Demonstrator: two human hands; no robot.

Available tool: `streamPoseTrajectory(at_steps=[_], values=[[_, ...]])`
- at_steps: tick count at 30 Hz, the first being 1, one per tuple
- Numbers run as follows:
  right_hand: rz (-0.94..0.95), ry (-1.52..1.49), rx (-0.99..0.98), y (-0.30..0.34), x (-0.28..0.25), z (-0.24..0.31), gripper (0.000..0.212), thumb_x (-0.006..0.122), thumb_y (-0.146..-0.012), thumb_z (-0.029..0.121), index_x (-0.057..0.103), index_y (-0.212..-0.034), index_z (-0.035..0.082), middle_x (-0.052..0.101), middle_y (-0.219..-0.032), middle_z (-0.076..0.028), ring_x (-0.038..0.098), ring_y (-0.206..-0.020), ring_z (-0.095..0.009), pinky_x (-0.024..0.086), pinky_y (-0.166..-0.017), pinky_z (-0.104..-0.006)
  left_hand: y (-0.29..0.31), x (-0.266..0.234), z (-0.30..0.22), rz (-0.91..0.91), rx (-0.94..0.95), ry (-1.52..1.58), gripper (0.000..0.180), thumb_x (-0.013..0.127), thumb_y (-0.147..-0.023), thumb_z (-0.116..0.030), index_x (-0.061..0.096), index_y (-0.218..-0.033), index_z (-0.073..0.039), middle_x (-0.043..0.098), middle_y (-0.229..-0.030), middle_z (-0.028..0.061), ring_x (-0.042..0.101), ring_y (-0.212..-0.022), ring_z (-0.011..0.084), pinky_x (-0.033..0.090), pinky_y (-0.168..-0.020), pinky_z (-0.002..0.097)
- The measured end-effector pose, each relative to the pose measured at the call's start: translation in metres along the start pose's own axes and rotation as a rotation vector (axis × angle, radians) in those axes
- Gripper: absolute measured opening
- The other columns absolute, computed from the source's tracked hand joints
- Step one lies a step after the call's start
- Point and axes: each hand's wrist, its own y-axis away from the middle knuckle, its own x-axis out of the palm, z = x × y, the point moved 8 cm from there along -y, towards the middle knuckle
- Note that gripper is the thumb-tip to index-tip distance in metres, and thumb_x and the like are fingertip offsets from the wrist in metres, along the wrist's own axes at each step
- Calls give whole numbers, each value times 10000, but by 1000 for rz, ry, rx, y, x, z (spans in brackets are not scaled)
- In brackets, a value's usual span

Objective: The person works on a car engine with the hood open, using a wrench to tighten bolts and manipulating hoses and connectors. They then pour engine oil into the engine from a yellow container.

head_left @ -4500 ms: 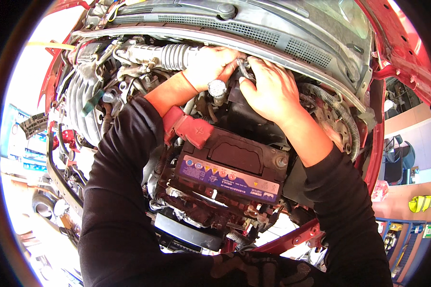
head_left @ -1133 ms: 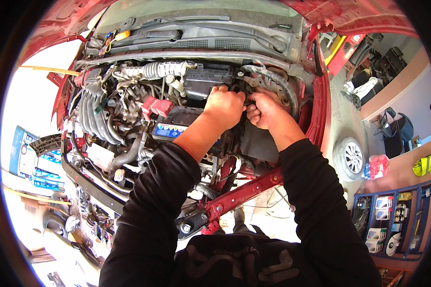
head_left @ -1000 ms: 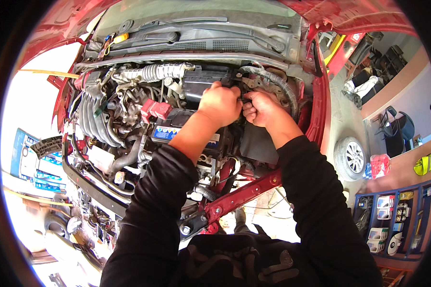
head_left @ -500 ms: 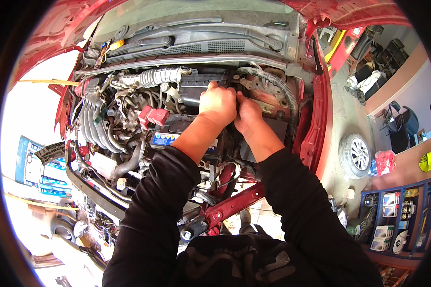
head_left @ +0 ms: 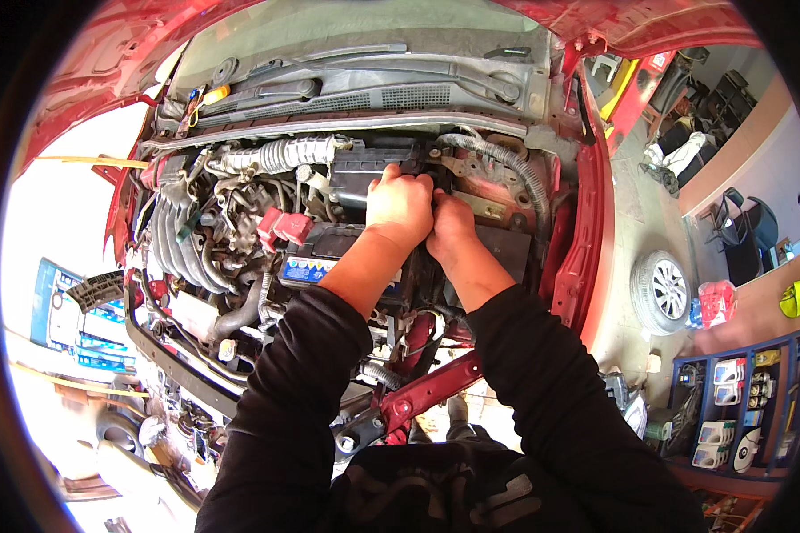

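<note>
Both hands are closed and pressed side by side over the engine bay of a red car. My left hand (head_left: pixel 398 210) is curled in a fist against the near right part of a black plastic air filter box (head_left: pixel 350 183). Tight beside it, my right hand (head_left: pixel 452 222) has its fingers bent inward. Whatever is between the fingers is hidden. Just under my left forearm lies the car battery (head_left: pixel 304 268) with a blue label, partly covered by the arm. A red terminal cover (head_left: pixel 284 227) sits at its far left corner. A grey ribbed intake duct (head_left: pixel 280 155) runs to the filter box.
A corrugated hose (head_left: pixel 517 160) curves along the right of the bay. The red fender (head_left: pixel 593 213) borders it, with a windscreen wiper (head_left: pixel 364 51) beyond. On the floor at right stand a wheel (head_left: pixel 662 291) and a blue shelf (head_left: pixel 693 417) with bottles.
Both hands have shifted very slightly toward me and to the left, still closed together. The whole view has moved a little.
</note>
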Motion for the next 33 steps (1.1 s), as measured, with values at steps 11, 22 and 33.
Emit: streamPoseTrajectory(at_steps=[11,22,33], values=[[-49,197,125,4,-2,3,188,488,-1186,162,633,-1100,80,656,-858,-61,617,-673,-193,450,-540,-370,-59,-16,-3,143,23,118,520,704,-957,-198,698,-1467,-99,801,-1262,216,762,-1242,405,613,-1067,509],[-70,105,184,6,1,-5,163,481,-1202,202,585,-1200,77,747,-928,-118,674,-614,-200,527,-518,-342,-110,2,-30,673,4,-123,298,726,-941,-201,859,-1162,-52,844,-1183,190,798,-1170,402,651,-966,539],[-113,242,107,22,10,11,199,581,-1196,231,587,-1176,33,722,-917,-112,667,-631,-190,489,-519,-331,-129,38,-23,653,-7,62,255,652,-1021,-177,882,-992,-71,866,-917,103,858,-848,265,680,-796,423]])
